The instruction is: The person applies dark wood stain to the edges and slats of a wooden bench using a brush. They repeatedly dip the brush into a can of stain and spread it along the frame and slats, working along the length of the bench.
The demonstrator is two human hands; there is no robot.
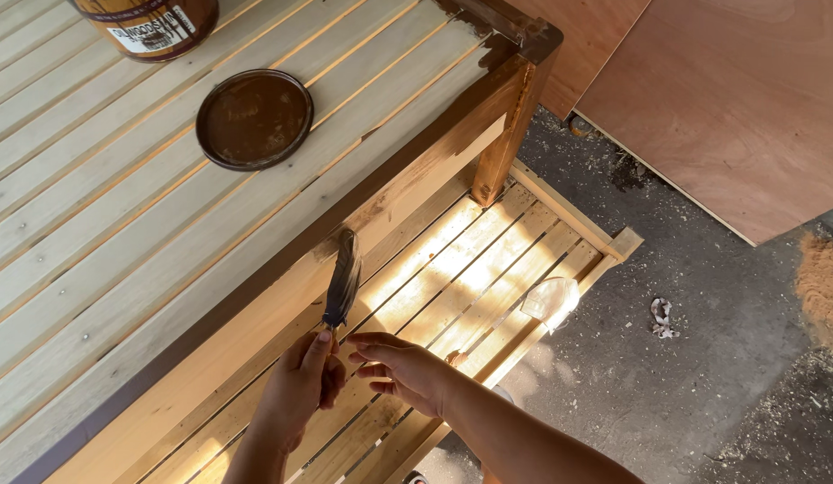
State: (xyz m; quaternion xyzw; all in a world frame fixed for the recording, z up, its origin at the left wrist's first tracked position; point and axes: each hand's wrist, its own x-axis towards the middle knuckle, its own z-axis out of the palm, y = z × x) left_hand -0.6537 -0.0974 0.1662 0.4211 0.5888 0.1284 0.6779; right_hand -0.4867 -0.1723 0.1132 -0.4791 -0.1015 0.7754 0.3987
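My left hand (pixel 298 387) pinches the quill of a dark feather (pixel 343 280), whose stained tip touches the side rail (pixel 381 202) of a slatted wooden bench. The rail is partly dark brown and partly bare pale wood. My right hand (pixel 400 367) hovers beside the left, fingers apart and holding nothing, over the lower slatted shelf (pixel 470 269). On the bench top lies a round tin lid (pixel 253 118) coated with brown stain. A stain can (pixel 152 25) stands at the top edge, cut off by the frame.
Plywood sheets (pixel 730 99) lean at the upper right. The grey ground (pixel 703 376) carries sawdust (pixel 820 282), a crumpled scrap (pixel 661 317) and a clear plastic piece (pixel 549 300) beside the lower shelf's edge. A stained bench leg (pixel 506 134) stands at the corner.
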